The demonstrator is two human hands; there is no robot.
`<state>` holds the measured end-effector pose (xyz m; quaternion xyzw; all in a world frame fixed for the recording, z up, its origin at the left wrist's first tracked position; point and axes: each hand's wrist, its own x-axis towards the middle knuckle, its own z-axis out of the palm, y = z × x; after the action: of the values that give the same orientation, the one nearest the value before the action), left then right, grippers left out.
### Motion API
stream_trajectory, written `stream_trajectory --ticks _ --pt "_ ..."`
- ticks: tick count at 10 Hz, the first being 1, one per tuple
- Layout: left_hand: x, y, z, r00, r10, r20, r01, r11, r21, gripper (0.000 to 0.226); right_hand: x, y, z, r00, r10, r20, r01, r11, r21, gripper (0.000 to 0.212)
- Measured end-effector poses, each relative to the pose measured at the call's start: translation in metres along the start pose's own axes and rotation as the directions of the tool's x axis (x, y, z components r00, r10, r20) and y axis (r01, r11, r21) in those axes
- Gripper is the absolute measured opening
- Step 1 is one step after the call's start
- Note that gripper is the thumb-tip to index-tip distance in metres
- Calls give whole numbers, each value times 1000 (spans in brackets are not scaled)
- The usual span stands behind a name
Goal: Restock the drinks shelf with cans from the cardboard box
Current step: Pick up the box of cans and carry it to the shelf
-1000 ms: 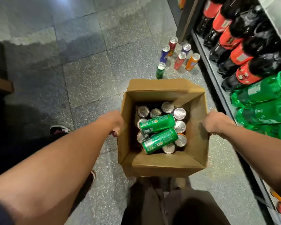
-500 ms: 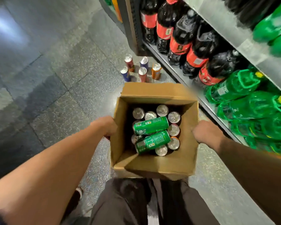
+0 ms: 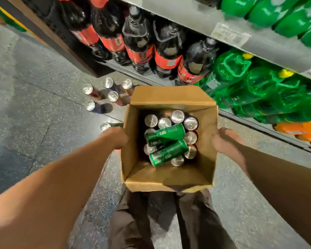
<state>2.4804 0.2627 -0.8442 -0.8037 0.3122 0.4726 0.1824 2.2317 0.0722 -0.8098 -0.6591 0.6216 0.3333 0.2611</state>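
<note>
Cardboard box (image 3: pixel 169 178) is held off the floor (image 3: pixel 34 123), just short of the drinks shelf (image 3: pixel 258 42). You're carrying it by its sides. Left hand (image 3: pixel 115 137) is curled against the left wall and right hand (image 3: pixel 224 141) grips the right wall, finger detail blurred. Inside the box are upright cans (image 3: pixel 177 115) with two green cans (image 3: pixel 166 133) lying on top, likely overflow. Left of the box, floor cans (image 3: pixel 112 96) stand upright — probably staged. Labels are unreadable.

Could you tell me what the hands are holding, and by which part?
The box, by its sides: left hand on the left wall, right hand on the right wall.
</note>
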Motion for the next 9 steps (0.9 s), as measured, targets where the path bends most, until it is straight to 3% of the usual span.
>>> stream_trajectory --ticks 1,3,6,7,9 --pt "29 4 -9 999 34 26 -36 997 68 29 23 -7 18 999 3 54 1 998 -69 38" --pt "74 13 -12 998 45 49 -51 992 118 27 59 -3 54 995 3 101 -1 1000 -19 34" --pt "105 10 -8 1000 -15 -2 16 983 184 23 84 -10 76 993 -33 117 37 999 -28 30" --pt "113 9 -9 1000 17 23 -22 972 234 25 88 -12 77 999 25 28 -26 999 32 24" --pt "127 10 -12 1000 2 -6 -1 986 166 24 108 -17 82 997 25 72 -32 996 88 32"
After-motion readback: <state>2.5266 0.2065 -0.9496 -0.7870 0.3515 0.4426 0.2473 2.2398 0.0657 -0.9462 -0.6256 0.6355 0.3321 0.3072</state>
